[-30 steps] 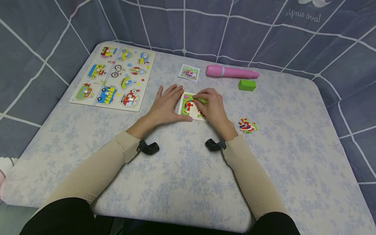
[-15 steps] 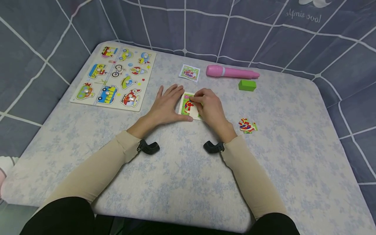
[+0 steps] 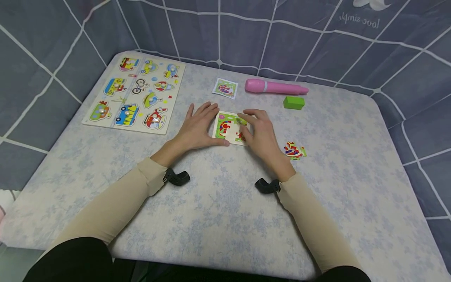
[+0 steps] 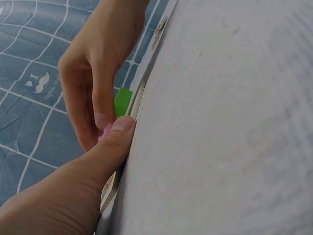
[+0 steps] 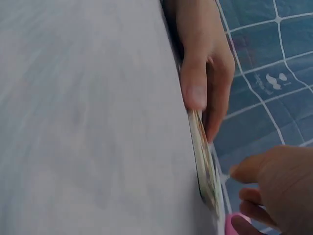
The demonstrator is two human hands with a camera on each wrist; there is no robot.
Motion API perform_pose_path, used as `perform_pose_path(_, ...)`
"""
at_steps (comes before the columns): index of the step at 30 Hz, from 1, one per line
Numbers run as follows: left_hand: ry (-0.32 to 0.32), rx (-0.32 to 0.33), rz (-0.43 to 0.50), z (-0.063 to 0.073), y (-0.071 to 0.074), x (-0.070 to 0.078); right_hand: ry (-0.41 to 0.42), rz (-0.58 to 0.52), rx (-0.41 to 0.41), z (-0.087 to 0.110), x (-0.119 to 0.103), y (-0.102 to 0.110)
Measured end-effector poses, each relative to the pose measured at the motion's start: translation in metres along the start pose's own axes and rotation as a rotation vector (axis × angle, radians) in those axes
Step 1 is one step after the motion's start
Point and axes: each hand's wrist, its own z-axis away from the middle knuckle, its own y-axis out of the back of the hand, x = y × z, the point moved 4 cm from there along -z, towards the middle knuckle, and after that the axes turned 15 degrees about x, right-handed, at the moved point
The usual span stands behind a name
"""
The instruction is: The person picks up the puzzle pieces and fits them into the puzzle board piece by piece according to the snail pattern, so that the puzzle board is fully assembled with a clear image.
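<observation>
A small jigsaw puzzle board (image 3: 231,137) lies in the middle of the table, with pieces filling its left, top and right parts and a bare pale area at the lower middle. My left hand (image 3: 198,128) rests along its left side, fingers extended, the thumb on the near edge. In the left wrist view the left thumb (image 4: 115,139) lies against the board's edge. Just over the board's right side is my right hand (image 3: 262,133), fingers loosely bent and holding nothing. A small pile of loose puzzle pieces (image 3: 295,150) lies right of that hand.
Behind the board lie a picture card (image 3: 225,88), a pink pen-shaped stick (image 3: 276,87) and a green block (image 3: 294,103). A large knob puzzle board (image 3: 135,94) with vehicle pieces sits at the back left. A grey checked curtain (image 3: 197,31) surrounds the table's far side.
The right hand held a green puzzle piece over the board's upper right. It has let go and drawn slightly right; green now shows there in the board. The left hand stays put.
</observation>
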Motion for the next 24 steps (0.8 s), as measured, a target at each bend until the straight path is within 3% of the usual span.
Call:
perform_pose_path(4, 0.003, -0.005, 0.007, 0.001, 0.000, 0.000, -0.067, -0.017, 0.062, 0.008, 0.018, 0.022)
perform_pose_path(14, -0.002, -0.005, 0.008, 0.000, -0.003, 0.000, -0.167, -0.013, 0.130, 0.044, 0.059, 0.081)
perform_pose_path(20, 0.006, -0.003, 0.003, -0.001, -0.003, -0.003, -0.298, -0.018, 0.081, 0.055, 0.073, 0.102)
perform_pose_path(24, 0.008, 0.001, 0.006, -0.001, -0.002, -0.004, -0.327, 0.032, 0.003, 0.057, 0.080, 0.109)
